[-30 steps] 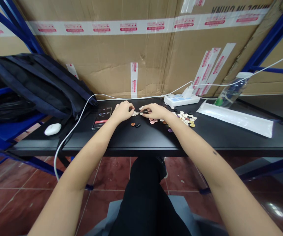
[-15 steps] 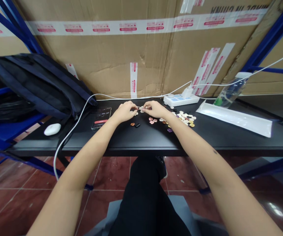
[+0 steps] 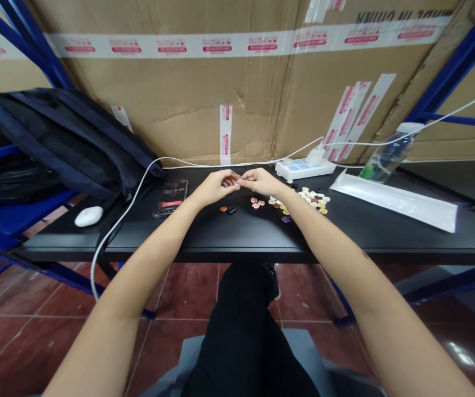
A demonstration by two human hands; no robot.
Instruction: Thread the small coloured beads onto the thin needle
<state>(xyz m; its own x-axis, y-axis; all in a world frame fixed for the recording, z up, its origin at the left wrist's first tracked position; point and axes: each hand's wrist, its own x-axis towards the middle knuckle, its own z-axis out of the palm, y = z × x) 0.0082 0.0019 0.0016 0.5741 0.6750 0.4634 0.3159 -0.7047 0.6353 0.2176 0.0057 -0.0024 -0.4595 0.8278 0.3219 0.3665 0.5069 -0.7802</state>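
My left hand [image 3: 216, 187] is over the black tabletop with its thumb and fingers closed near their tips; what they hold is too small to make out. Facing it, almost touching, my right hand [image 3: 262, 182] pinches a thin, stick-like piece [image 3: 237, 175] that reaches toward the left fingers. A small white spot shows between the fingertips; whether it is held or lies behind them I cannot tell. Nearer to me lie an orange-brown button-like piece [image 3: 223, 209] and a black one [image 3: 231, 210]. Several pink pieces [image 3: 256, 204] rest below the right hand.
Beside my right forearm spreads a pile of white and yellow button-like pieces [image 3: 312, 198], with a purple one [image 3: 286, 219]. Further round are a power strip [image 3: 303, 168], white packet [image 3: 398, 198], bottle [image 3: 390, 154], phone [image 3: 173, 197], white case [image 3: 89, 216], backpack [image 3: 76, 138] and white cable [image 3: 138, 190].
My hands have drawn closer together, and the thin piece between them now slants instead of lying nearly level. The left fingers have curled more. The loose pieces nearby lie as before.
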